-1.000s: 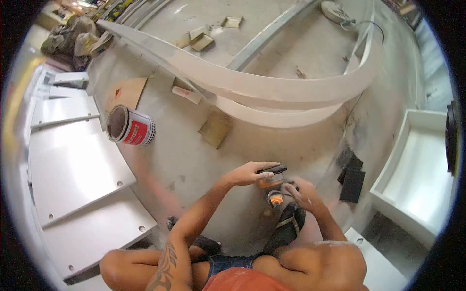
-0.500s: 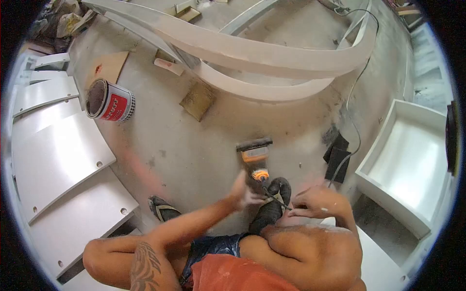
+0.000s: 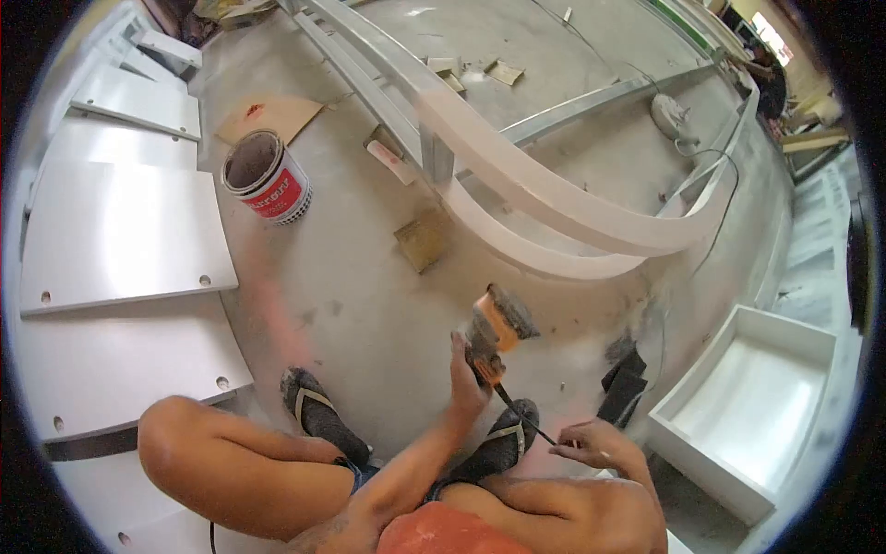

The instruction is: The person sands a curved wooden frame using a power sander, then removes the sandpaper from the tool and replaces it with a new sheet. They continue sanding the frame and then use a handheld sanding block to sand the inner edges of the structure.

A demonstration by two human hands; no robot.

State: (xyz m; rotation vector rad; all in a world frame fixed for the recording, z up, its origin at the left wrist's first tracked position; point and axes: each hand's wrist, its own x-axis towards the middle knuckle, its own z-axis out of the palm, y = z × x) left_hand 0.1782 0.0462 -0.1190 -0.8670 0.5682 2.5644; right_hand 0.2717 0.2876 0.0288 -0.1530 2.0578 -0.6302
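My left hand (image 3: 468, 377) is closed around the body of an orange and grey power sander (image 3: 499, 323), held tilted above the floor with its dusty flat pad pointing up and to the right. From the sander's rear end a black cord (image 3: 522, 412) runs down to my right hand (image 3: 591, 444), whose fingers pinch it near my right knee. Below the sander my feet rest on the floor in dark socks and flip-flops (image 3: 318, 411).
A curved pale frame (image 3: 554, 203) spans the floor ahead. An open paint can (image 3: 269, 180) and a brown block (image 3: 423, 242) sit left of centre. White panels (image 3: 125, 231) lie along the left; a white drawer box (image 3: 748, 406) and black sheets (image 3: 625, 383) are on the right.
The sander has been raised toward me and turned, its pad now facing up and right. My left hand has come round its body. The view has shifted, showing more floor ahead.
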